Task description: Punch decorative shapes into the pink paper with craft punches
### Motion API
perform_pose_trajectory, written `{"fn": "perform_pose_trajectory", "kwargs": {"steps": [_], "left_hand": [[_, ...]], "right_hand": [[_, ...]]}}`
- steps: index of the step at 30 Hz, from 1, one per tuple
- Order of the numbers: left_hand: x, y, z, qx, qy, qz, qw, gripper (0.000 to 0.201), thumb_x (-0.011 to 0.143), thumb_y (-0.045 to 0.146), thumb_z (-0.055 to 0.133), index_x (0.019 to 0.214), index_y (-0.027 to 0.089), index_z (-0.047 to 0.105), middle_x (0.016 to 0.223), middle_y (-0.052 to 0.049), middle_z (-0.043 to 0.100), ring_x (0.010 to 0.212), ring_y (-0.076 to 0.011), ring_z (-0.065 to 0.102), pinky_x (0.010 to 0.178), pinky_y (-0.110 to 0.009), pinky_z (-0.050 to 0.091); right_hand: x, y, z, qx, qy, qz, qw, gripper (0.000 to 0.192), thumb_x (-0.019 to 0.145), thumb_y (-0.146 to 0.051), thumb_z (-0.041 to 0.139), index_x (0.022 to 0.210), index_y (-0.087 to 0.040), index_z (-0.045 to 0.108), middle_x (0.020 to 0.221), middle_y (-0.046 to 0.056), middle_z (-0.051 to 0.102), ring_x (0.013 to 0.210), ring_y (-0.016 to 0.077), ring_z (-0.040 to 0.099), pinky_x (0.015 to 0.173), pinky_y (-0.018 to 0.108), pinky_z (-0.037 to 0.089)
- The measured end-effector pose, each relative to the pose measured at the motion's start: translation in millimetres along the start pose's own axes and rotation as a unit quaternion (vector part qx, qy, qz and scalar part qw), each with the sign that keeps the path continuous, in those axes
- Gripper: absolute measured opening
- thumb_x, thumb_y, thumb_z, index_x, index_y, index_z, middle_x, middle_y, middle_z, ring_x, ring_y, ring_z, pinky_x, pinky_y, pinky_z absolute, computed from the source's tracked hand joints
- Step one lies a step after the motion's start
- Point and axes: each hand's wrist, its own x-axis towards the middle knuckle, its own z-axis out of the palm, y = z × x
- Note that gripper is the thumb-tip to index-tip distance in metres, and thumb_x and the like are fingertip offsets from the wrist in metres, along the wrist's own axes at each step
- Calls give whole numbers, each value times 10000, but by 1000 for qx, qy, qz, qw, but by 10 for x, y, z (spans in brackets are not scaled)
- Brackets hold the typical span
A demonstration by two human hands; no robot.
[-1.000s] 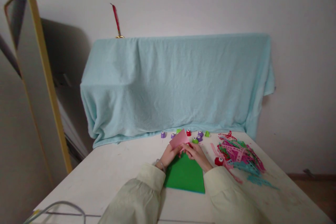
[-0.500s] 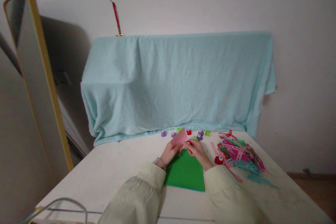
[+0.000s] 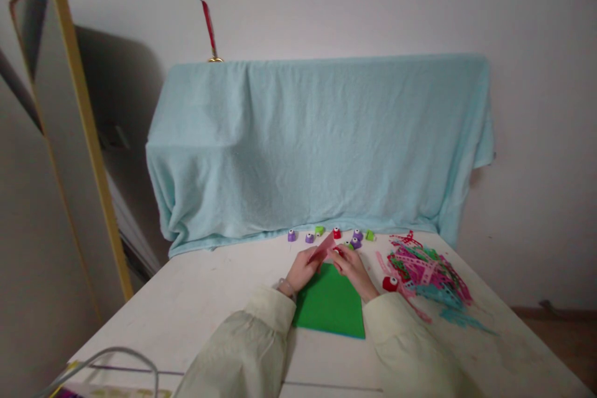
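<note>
On the table (image 3: 196, 298) a sheet of paper (image 3: 331, 308) lies flat in the middle, between the two sleeves, with the left hand (image 3: 303, 270) and right hand (image 3: 355, 267) meeting at its far edge around a smaller slip of paper (image 3: 323, 247). Behind them a row of small punches (image 3: 334, 235) runs along the foot of the draped cloth (image 3: 317, 143), and to the right sits a heap of paper strips (image 3: 426, 270) with one more punch (image 3: 390, 284) at its near left. Far left, a mirror (image 3: 56, 130) leans against the wall
</note>
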Motion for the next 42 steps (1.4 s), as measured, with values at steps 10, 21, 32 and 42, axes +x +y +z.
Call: {"fn": "perform_pose_trajectory", "kwargs": {"steps": [10, 21, 32, 42], "left_hand": [[-2, 61, -39, -14, 25, -15, 999, 210, 820, 273, 467, 720, 160, 613, 583, -10, 592, 593, -158, 536, 647, -265, 417], [15, 145, 74, -104, 84, -69, 989, 441, 779, 530, 556, 888, 106, 607, 686, -59, 624, 537, -133, 529, 520, -253, 430], [-6, 224, 42, -134, 41, -57, 988, 395, 799, 509, 542, 831, 121, 608, 671, -55, 608, 548, -140, 529, 556, -290, 451], [64, 84, -27, -60, 304, -27, 950, 597, 668, 433, 716, 1139, 162, 468, 1076, -105, 558, 891, -179, 572, 749, -295, 486]], "right_hand": [[97, 110, -216, 112, 122, 56, 985, 349, 755, -523, 545, 697, -181, 508, 544, -26, 471, 397, 73, 318, 397, 235, 173], [43, 52, -203, 170, 39, 67, 982, 260, 666, -348, 671, 837, -175, 582, 491, -103, 292, 394, 46, 197, 411, 227, 136], [50, 49, -144, 118, 23, 67, 990, 309, 660, -416, 715, 821, -161, 646, 454, -92, 302, 409, 48, 195, 412, 230, 129], [46, 4, -157, 15, 117, -8, 993, 361, 684, -457, 687, 877, -153, 677, 479, -44, 477, 422, 86, 363, 416, 226, 262]]}}
